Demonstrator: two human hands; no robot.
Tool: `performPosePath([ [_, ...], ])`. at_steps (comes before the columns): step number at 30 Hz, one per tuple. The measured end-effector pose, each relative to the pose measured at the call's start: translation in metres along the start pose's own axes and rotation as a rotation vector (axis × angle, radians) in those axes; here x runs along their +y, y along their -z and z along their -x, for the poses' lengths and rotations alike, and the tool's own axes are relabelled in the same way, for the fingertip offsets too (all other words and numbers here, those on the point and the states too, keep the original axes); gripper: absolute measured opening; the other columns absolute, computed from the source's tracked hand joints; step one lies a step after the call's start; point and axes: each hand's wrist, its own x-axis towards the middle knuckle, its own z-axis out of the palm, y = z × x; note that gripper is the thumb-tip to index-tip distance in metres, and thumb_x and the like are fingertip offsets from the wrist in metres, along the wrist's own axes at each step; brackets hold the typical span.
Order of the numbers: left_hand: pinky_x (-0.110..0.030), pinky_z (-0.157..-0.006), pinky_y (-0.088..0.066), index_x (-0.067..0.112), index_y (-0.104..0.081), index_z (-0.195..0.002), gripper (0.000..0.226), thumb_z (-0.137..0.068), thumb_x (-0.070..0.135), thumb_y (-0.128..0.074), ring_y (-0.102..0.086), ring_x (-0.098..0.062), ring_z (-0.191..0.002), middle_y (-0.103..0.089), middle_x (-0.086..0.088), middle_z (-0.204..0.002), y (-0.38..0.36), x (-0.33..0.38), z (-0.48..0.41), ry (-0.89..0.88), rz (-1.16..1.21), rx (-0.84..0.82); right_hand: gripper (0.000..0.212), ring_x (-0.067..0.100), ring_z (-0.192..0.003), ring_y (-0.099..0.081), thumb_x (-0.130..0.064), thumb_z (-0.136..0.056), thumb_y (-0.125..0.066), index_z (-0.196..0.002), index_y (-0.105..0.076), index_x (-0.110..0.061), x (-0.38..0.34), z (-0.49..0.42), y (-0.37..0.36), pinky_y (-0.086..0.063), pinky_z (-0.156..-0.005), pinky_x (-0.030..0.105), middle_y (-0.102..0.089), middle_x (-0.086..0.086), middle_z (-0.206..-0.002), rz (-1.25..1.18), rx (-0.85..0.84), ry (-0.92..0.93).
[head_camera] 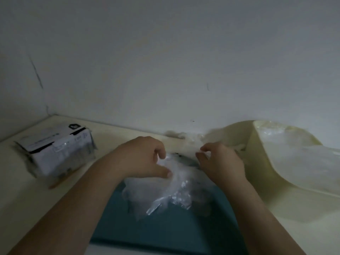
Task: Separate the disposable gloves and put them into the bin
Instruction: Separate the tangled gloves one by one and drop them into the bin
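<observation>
A crumpled bunch of clear plastic disposable gloves [165, 188] hangs between my hands above a teal mat [165, 229]. My left hand [143, 159] grips the bunch's top, fingers curled and thumb pressed on the plastic. My right hand [220, 162] pinches a thin clear glove edge between thumb and fingertips, a little to the right of the bunch. The cream bin [261, 162] stands at the right, with several clear gloves [298, 159] inside it.
A white and black cardboard box [57, 150] lies on the cream counter [22, 190] at the left. A white wall rises right behind the counter. The bin's rim is close to my right hand.
</observation>
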Motion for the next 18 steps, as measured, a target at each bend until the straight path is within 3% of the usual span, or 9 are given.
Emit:
performPosePath([
  [2, -0.034, -0.087, -0.058, 0.041, -0.058, -0.12, 0.072, -0.06, 0.071, -0.087, -0.062, -0.007, -0.094, -0.06, 0.019, -0.108, 0.001, -0.006, 0.005, 0.101, -0.225, -0.192, 0.03, 0.026, -0.113, -0.065, -0.047, -0.098, -0.06, -0.119, -0.073, -0.03, -0.006, 0.0, 0.001, -0.044, -0.112, 0.048, -0.073, -0.001, -0.121, 0.03, -0.002, 0.022],
  [4, -0.031, -0.086, -0.058, 0.04, -0.059, -0.122, 0.073, -0.06, 0.067, -0.089, -0.062, -0.01, -0.095, -0.061, 0.016, -0.109, -0.012, -0.005, 0.001, 0.1, -0.288, -0.267, 0.033, 0.022, -0.121, -0.062, -0.048, -0.096, -0.063, -0.124, -0.071, -0.032, -0.015, 0.001, 0.007, -0.041, -0.116, 0.047, -0.069, -0.006, -0.13, -0.006, 0.006, 0.09],
  [7, -0.028, -0.068, -0.05, 0.036, -0.059, -0.094, 0.039, -0.072, 0.054, -0.086, -0.059, -0.008, -0.081, -0.061, 0.012, -0.096, -0.032, -0.003, -0.015, -0.004, -0.2, -0.175, 0.032, 0.007, -0.119, -0.06, -0.047, -0.095, -0.067, -0.123, -0.071, -0.034, -0.025, 0.008, 0.018, -0.044, -0.113, 0.034, -0.067, -0.017, -0.128, -0.155, 0.041, 0.245],
  [9, -0.025, -0.06, -0.046, 0.036, -0.056, -0.082, 0.031, -0.077, 0.046, -0.084, -0.059, -0.006, -0.075, -0.061, 0.013, -0.089, -0.034, -0.005, -0.019, -0.014, -0.106, -0.104, 0.026, -0.005, -0.101, -0.063, -0.046, -0.092, -0.072, -0.114, -0.075, -0.034, -0.029, 0.013, 0.02, -0.049, -0.097, 0.017, -0.072, -0.022, -0.111, -0.291, -0.002, 0.274],
  [11, -0.022, -0.06, -0.052, 0.035, -0.062, -0.086, 0.026, -0.078, 0.041, -0.087, -0.066, -0.006, -0.074, -0.065, 0.012, -0.091, -0.03, -0.007, -0.02, -0.026, 0.021, -0.044, 0.023, -0.008, -0.083, -0.066, -0.046, -0.088, -0.077, -0.107, -0.078, -0.034, -0.025, 0.014, 0.017, -0.048, -0.076, 0.005, -0.073, -0.022, -0.089, -0.343, -0.11, 0.274],
  [13, -0.02, -0.058, -0.054, 0.031, -0.069, -0.082, 0.02, -0.08, 0.037, -0.088, -0.069, -0.004, -0.067, -0.07, 0.011, -0.083, -0.024, -0.009, -0.018, -0.037, 0.169, 0.019, 0.031, -0.004, -0.077, -0.066, -0.049, -0.086, -0.078, -0.112, -0.076, -0.033, -0.018, 0.011, 0.011, -0.05, -0.071, 0.009, -0.071, -0.019, -0.087, -0.324, -0.24, 0.225],
  [16, -0.024, -0.066, -0.055, 0.028, -0.075, -0.076, 0.015, -0.088, 0.034, -0.083, -0.069, 0.0, -0.07, -0.074, 0.016, -0.076, -0.014, -0.013, -0.016, -0.081, 0.262, 0.081, 0.055, 0.003, -0.086, -0.066, -0.051, -0.084, -0.079, -0.134, -0.066, -0.031, -0.007, 0.007, -0.002, -0.057, -0.084, 0.025, -0.067, -0.015, -0.103, -0.253, -0.367, 0.145],
  [18, -0.022, -0.069, -0.051, 0.027, -0.076, -0.077, 0.016, -0.091, 0.032, -0.079, -0.067, 0.003, -0.071, -0.073, 0.019, -0.076, -0.009, -0.016, -0.016, -0.107, 0.294, 0.154, 0.067, 0.004, -0.091, -0.065, -0.052, -0.079, -0.084, -0.138, -0.062, -0.03, -0.003, 0.005, -0.004, -0.056, -0.081, 0.021, -0.065, -0.015, -0.11, -0.316, -0.393, 0.129],
])
